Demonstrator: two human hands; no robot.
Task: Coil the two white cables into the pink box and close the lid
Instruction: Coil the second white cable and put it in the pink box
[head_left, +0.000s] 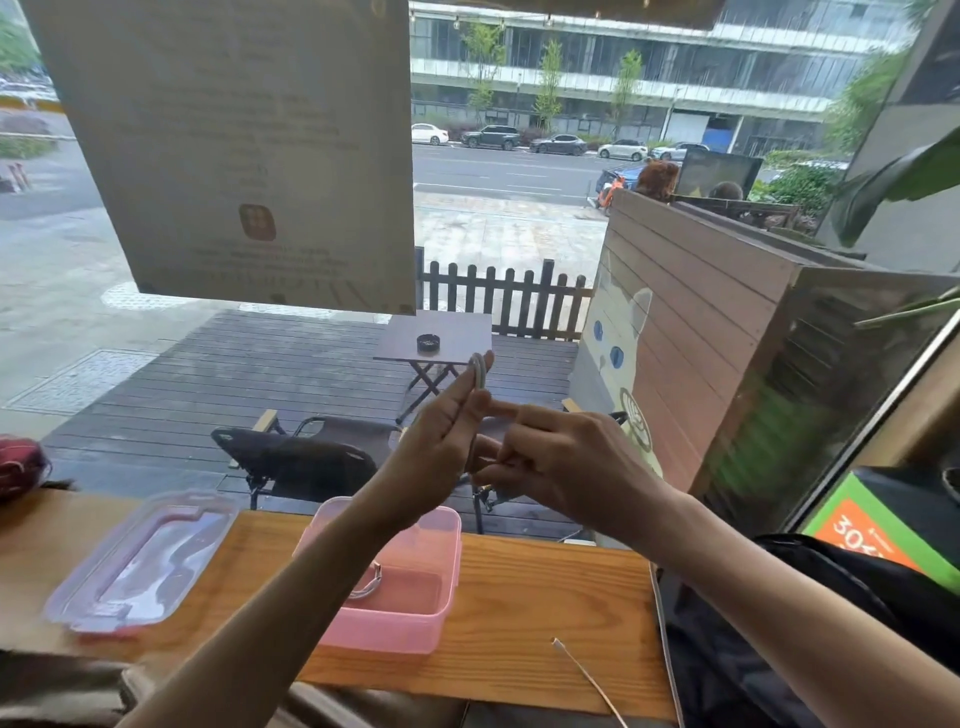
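Observation:
My left hand (441, 441) is raised above the table with a small coil of white cable (478, 370) looped over its fingers. My right hand (561, 457) touches it from the right, pinching the cable's lower part between the fingers. Below them the open pink box (415, 618) stands on the wooden table, with another coiled white cable (366, 584) lying inside, partly hidden by my left forearm. The clear pink lid (140, 561) lies flat to the box's left. A loose white cable end (587, 675) trails across the table's front right.
The wooden table (545, 597) runs along a window. A black bag (831, 623) sits at the right edge with a green and orange box (872, 525) behind it. A dark red object (21, 467) lies at the far left.

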